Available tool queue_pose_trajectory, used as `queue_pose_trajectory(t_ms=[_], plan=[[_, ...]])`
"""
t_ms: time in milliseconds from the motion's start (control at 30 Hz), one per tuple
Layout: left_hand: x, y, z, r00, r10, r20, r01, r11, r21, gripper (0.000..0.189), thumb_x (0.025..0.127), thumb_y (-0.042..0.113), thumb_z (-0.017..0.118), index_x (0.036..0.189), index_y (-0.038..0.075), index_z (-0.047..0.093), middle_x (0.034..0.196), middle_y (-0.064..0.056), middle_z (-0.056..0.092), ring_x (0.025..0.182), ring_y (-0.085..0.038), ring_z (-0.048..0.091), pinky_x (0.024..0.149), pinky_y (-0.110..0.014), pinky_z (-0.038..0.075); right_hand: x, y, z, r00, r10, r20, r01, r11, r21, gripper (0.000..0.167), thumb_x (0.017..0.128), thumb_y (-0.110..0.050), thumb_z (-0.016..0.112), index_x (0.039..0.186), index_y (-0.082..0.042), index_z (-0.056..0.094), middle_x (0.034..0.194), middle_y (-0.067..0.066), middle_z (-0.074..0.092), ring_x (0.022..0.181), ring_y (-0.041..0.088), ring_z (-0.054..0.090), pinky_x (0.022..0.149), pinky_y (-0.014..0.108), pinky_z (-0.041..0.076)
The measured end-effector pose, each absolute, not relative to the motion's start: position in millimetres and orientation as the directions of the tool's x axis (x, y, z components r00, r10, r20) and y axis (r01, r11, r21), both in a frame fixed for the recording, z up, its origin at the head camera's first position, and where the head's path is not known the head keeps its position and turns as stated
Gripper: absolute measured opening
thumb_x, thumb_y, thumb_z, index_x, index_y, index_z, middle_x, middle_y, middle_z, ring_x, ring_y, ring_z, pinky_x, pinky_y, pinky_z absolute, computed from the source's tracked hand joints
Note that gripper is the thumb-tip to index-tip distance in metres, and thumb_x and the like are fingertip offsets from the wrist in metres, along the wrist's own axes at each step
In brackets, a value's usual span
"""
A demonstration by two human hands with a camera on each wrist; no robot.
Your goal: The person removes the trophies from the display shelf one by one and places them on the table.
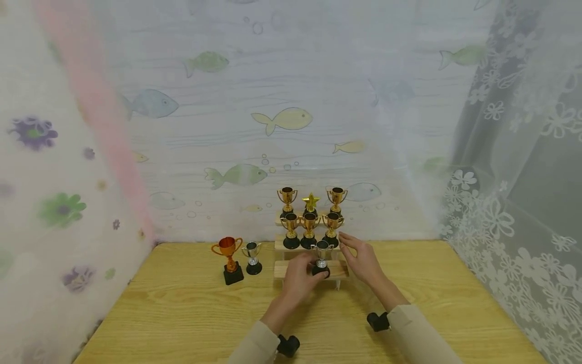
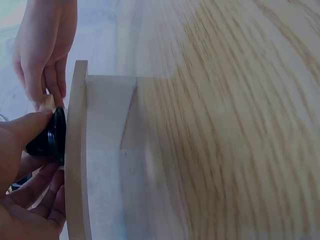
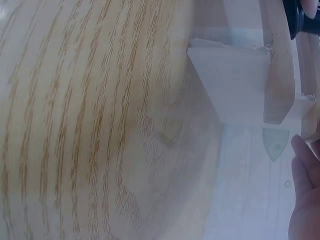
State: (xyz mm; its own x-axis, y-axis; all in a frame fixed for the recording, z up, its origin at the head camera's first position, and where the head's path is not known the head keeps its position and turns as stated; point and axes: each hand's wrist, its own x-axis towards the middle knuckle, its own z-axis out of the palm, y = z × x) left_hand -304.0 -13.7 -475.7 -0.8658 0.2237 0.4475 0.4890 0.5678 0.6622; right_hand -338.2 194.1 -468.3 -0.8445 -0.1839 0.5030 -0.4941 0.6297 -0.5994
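Note:
A small silver trophy [image 1: 322,248] with a black base stands upright at the lowest step of a wooden tiered stand [image 1: 338,269]. My left hand [image 1: 297,275] pinches its black base [image 2: 46,140] between thumb and fingers, against the step's front edge in the left wrist view. My right hand [image 1: 361,258] is at the right end of the middle step, its fingers extended beside a gold trophy [image 1: 332,222]. In the right wrist view these fingers [image 3: 304,167] are close to the stand's end; whether they touch it I cannot tell.
Two more gold trophies share the middle step. On the top step, a gold star trophy [image 1: 311,201] stands between two gold cups. Left of the stand, an orange-bronze trophy [image 1: 229,247] and another silver trophy [image 1: 252,251] stand on the wooden table [image 1: 182,308]. A fish-patterned curtain [image 1: 291,151] hangs behind.

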Motion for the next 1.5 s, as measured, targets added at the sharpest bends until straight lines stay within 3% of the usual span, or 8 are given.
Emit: queue_pose_trajectory(t_ms=[300,1167,1500], plan=[[-302,-30,-480,-0.866,0.203,0.458,0.481,0.594,0.645,0.024,0.081,0.017,0.088,0.097,0.005,0.075,0.093,-0.005,0.070,0.081,-0.023,0.063,0.069,-0.027,0.049,-338,196,-472,-0.843,-0.163,0.512,-0.490,0.625,-0.608,0.035,0.106,-0.015,0.057,0.135,0.004,0.063,0.144,0.018,0.058,0.130,0.042,0.055,0.106,0.061,0.043],[-294,-78,-476,-0.883,0.153,0.444,0.439,0.607,0.663,0.020,0.082,0.014,0.087,0.098,0.005,0.076,0.090,-0.003,0.072,0.081,-0.015,0.063,0.070,-0.028,0.051,-339,195,-468,-0.844,-0.171,0.508,-0.493,0.619,-0.611,0.035,0.106,-0.015,0.058,0.134,0.006,0.064,0.144,0.017,0.058,0.132,0.042,0.054,0.107,0.059,0.043],[-289,-102,-476,-0.879,0.116,0.462,0.414,0.664,0.622,0.022,0.083,0.015,0.086,0.100,0.004,0.077,0.096,-0.006,0.074,0.088,-0.024,0.065,0.076,-0.038,0.053,-337,194,-468,-0.849,-0.166,0.501,-0.486,0.617,-0.619,0.035,0.106,-0.014,0.058,0.134,0.005,0.063,0.144,0.018,0.058,0.132,0.042,0.054,0.107,0.059,0.043]])
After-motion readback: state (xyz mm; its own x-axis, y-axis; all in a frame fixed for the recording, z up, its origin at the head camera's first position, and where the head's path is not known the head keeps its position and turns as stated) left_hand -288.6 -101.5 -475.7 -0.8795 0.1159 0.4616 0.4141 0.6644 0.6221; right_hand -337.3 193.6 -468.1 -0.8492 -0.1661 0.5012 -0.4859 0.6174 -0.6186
